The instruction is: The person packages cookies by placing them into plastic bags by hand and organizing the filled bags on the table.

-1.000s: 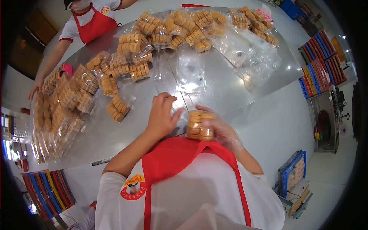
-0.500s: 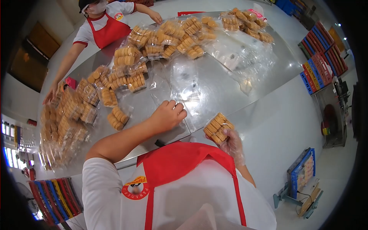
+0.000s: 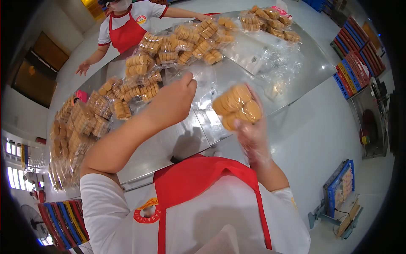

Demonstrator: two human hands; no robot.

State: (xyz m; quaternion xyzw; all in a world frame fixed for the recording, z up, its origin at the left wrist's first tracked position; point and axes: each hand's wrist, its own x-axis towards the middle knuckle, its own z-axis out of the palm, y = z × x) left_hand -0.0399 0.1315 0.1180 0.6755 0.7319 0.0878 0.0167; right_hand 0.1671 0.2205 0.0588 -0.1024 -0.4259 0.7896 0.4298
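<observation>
My right hand (image 3: 253, 137), in a clear plastic glove, grips a clear-wrapped pack of round biscuits (image 3: 237, 106) in the air over the near table edge. The pack is slightly blurred, its stacked biscuits facing up. My bare left hand (image 3: 179, 97) is raised over the metal table (image 3: 186, 142), left of the pack and apart from it. Its fingers are curled closed, and what they hold, if anything, is hidden. Flat clear plastic bags (image 3: 207, 84) lie on the table beyond that hand. Several biscuit packs (image 3: 148, 91) lie just past my left forearm.
More packs (image 3: 78, 122) are heaped at the left and along the far side (image 3: 186, 40). Loose clear plastic (image 3: 275, 63) covers the right part. Across the table stands a co-worker (image 3: 127, 29) in a red apron, one arm reaching over the packs. Stacked crates (image 3: 353, 72) stand at right.
My right hand has lifted the biscuit pack up and toward the table. My left hand has risen and moved slightly away from me. The co-worker's hand has left the left heap.
</observation>
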